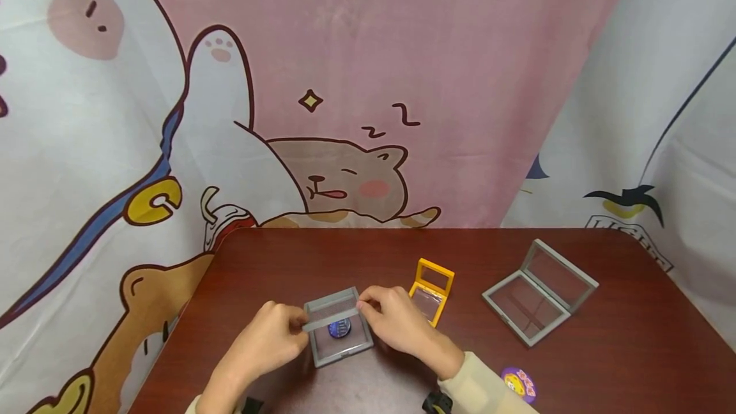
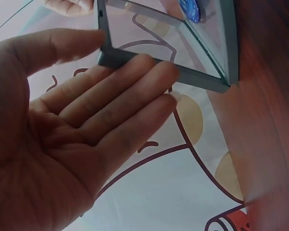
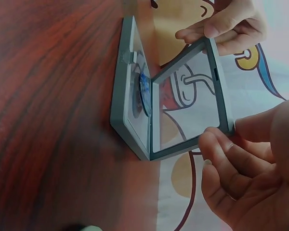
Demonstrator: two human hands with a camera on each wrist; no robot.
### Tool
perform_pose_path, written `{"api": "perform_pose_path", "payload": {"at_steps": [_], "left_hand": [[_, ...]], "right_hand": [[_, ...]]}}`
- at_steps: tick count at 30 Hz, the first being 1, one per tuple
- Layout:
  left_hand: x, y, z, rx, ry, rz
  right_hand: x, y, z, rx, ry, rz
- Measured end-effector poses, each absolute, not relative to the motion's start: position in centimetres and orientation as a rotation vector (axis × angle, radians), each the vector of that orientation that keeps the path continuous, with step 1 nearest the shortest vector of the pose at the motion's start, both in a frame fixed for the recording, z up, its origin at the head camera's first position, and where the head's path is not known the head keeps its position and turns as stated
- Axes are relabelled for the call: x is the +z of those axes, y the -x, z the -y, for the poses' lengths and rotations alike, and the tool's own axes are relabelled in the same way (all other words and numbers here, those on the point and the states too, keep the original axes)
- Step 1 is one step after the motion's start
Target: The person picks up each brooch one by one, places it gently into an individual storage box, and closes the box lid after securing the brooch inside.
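A grey hinged display case with clear film panels lies on the table, its lid partly raised. Inside, a round blue badge rests on the lower film. My left hand pinches the lid's left corner between thumb and fingers. At the opposite corner, my right hand pinches the same lid with thumb and fingertips. In the right wrist view the lid stands at a wide angle to the base, and the badge leans beside the hinge.
Just right of my right hand stands a small yellow case, opened up. Farther right, a second grey case sits with its lid raised. A purple round badge lies near my right sleeve. A cartoon-printed cloth hangs behind the table.
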State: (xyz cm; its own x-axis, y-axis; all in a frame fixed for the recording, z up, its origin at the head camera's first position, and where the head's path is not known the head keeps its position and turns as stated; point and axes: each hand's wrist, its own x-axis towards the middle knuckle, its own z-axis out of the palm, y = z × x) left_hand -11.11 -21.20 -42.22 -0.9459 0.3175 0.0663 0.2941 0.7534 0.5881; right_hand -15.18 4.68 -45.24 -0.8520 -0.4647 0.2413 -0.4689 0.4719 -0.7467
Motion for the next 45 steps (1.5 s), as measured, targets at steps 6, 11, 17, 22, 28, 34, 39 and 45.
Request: {"api": "perform_pose_path", "payload": {"at_steps": [6, 11, 17, 22, 28, 34, 39, 45], "left_hand": [[-42.3, 11.2, 21.2, 0.97, -0.532, -2.849], [-42.7, 11.2, 21.1, 1.01, -0.427, -2.844], [-43.5, 11.3, 20.4, 1.101, -0.287, -2.82], [-44.1, 11.2, 20.0, 1.113, -0.231, -2.809], [-44.7, 10.9, 19.6, 1.063, -0.268, -2.871], [-45.1, 10.7, 19.4, 1.033, -0.238, -2.909], [-45.3, 10.7, 19.2, 1.006, -0.201, -2.914], [-45.6, 10.6, 19.0, 0.978, -0.156, -2.932]], "right_hand": [[-45.6, 15.0, -4.7, 1.428, -0.853, 2.699], [-46.0, 14.9, -4.6, 1.446, -0.868, 2.726], [-46.2, 14.9, -4.6, 1.432, -0.875, 2.785], [-46.5, 14.8, -4.4, 1.329, -0.888, 2.838], [-46.7, 14.6, -4.1, 1.301, -0.921, 2.889], [-46.8, 14.3, -4.0, 1.253, -0.915, 2.889], [-47.0, 14.2, -4.0, 1.245, -0.928, 2.891], [-47.2, 14.0, -4.0, 1.2, -0.934, 2.902]]}}
